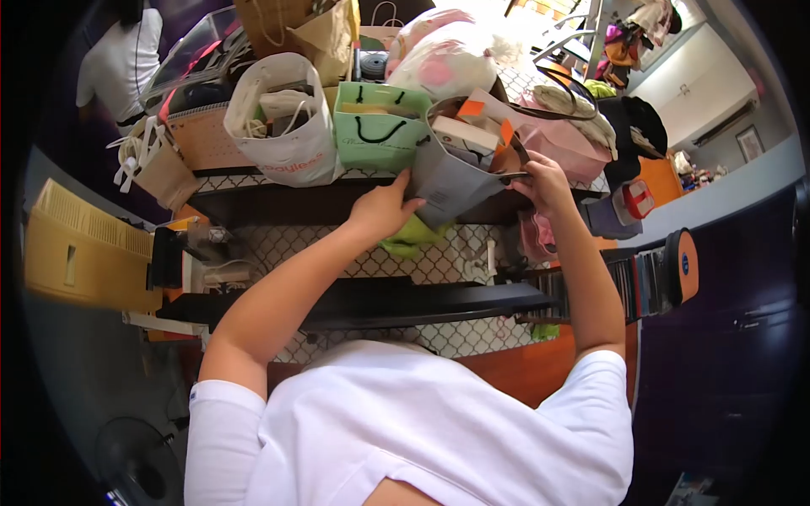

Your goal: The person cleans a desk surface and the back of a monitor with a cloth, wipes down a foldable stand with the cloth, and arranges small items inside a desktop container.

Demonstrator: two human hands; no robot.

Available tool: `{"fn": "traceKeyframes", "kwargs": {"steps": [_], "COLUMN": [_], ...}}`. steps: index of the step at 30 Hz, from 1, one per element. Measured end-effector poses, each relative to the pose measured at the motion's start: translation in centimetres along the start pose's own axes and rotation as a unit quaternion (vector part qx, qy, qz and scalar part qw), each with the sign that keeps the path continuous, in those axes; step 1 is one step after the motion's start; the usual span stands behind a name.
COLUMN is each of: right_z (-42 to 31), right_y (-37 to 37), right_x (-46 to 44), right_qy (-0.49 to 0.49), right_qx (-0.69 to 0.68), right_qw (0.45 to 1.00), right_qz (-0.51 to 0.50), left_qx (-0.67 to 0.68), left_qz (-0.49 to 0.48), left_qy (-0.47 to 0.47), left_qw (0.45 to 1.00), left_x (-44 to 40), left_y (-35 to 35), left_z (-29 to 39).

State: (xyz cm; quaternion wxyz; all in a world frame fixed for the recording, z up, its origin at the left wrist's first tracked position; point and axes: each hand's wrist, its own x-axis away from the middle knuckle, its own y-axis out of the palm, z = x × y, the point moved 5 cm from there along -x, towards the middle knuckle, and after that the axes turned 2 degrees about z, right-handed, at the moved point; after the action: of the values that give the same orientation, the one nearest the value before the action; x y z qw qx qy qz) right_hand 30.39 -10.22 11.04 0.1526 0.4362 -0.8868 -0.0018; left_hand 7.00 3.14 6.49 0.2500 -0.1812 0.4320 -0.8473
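Observation:
A grey paper bag (451, 186) is tilted at the front of the shelf, with a white box (464, 135) and orange pieces (506, 133) showing in its open top. My left hand (384, 207) holds the bag's lower left side, thumb on the front face, other fingers partly hidden. At the upper right rim, my right hand (544, 181) pinches the bag near its dark strap. Against its left side stands a mint green gift bag (380, 148) with black cord handles. A pink bag (557, 143) sits just behind my right hand.
Further left are a white bag (291, 156) and a beige bag (160, 164). Plastic-wrapped bundles (443, 63) lie behind. Below, a black ledge (422, 302) crosses in front of me, with a row of discs or books (624, 287) at right. Another person (126, 59) stands far left.

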Motion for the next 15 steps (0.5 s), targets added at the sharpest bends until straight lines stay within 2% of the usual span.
{"fn": "traceKeyframes", "kwargs": {"steps": [9,15], "right_z": [-1.6,-1.7], "right_y": [1.7,1.9], "right_x": [-0.2,-1.0], "right_qy": [-0.024,-0.027], "right_qx": [0.112,0.137], "right_qw": [0.993,0.99], "right_qz": [-0.02,-0.028], "left_qx": [-0.045,-0.069], "left_qz": [0.036,0.109], "left_qy": [0.019,0.085], "left_qw": [0.998,0.988], "left_x": [0.5,0.8], "left_y": [0.9,1.2], "left_z": [0.5,0.8]}}
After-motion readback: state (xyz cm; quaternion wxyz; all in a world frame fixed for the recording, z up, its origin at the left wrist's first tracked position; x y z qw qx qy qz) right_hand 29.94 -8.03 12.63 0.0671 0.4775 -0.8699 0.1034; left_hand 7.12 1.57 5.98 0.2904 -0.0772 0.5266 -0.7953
